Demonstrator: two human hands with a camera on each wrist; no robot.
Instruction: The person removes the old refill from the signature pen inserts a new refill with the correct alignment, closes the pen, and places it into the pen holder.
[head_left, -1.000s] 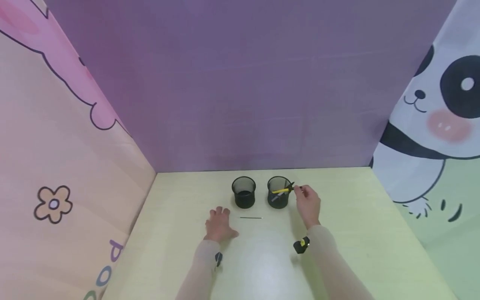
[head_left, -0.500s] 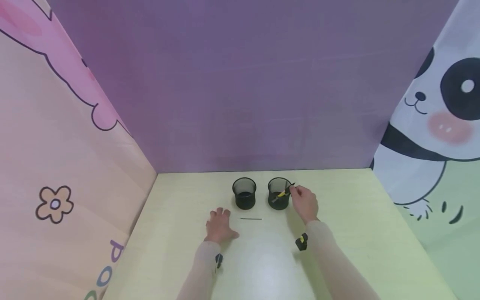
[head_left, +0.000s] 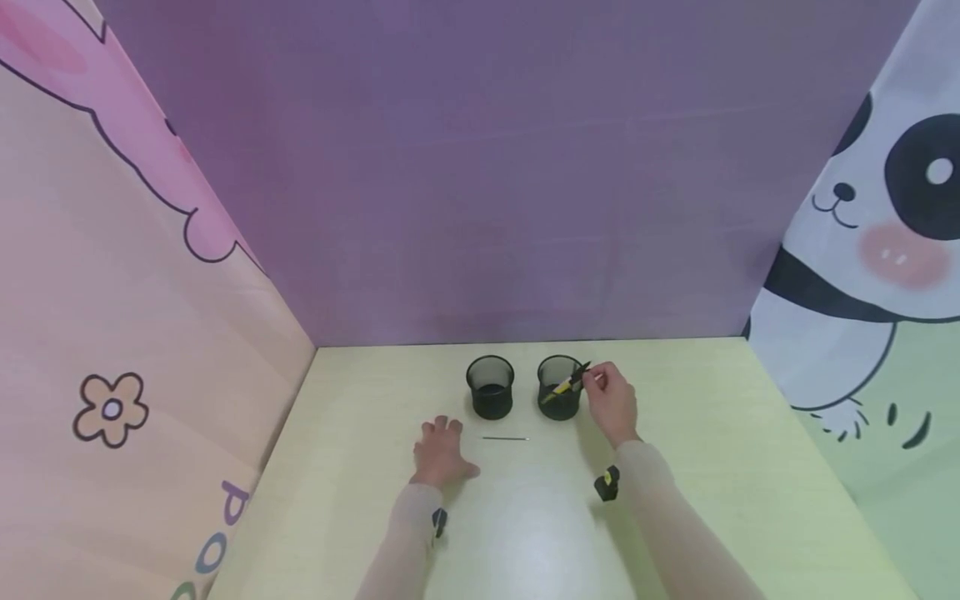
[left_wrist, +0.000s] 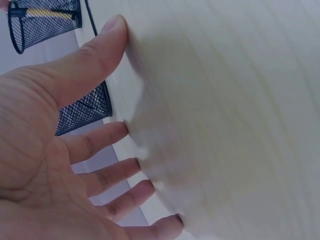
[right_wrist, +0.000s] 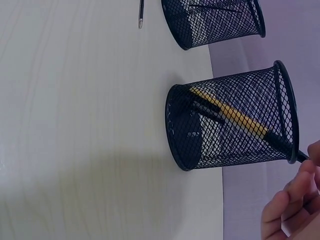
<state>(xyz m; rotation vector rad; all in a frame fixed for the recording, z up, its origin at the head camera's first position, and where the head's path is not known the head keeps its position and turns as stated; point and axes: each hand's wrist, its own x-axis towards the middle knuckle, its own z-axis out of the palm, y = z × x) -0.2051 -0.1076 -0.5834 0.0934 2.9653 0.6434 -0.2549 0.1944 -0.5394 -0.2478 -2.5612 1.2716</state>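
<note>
My right hand (head_left: pixel 613 407) is at the rim of the right black mesh pen cup (right_wrist: pixel 235 122), its thumb and fingertips pinching the black end of a yellow-and-black pen (right_wrist: pixel 242 119). The yellow part slants down inside this cup, seen through the mesh. A dark, slim thing (right_wrist: pixel 207 107) also lies in there. Fingers spread, my left hand (head_left: pixel 438 454) rests its fingertips on the table. A thin dark pen (head_left: pixel 506 438) lies crosswise on the table, to the right of that hand and in front of the cups.
A second black mesh pen cup (head_left: pixel 491 389) stands upright to the left of the first. The pale wooden table (head_left: pixel 360 392) ends at a purple backdrop (head_left: pixel 480 208). Printed cartoon panels (head_left: pixel 832 358) flank both sides.
My right hand has moved slightly left to the cup's rim. The yellow-and-black pen has tilted from nearly level over the cup to slanting down into it. My left hand stays in place.
</note>
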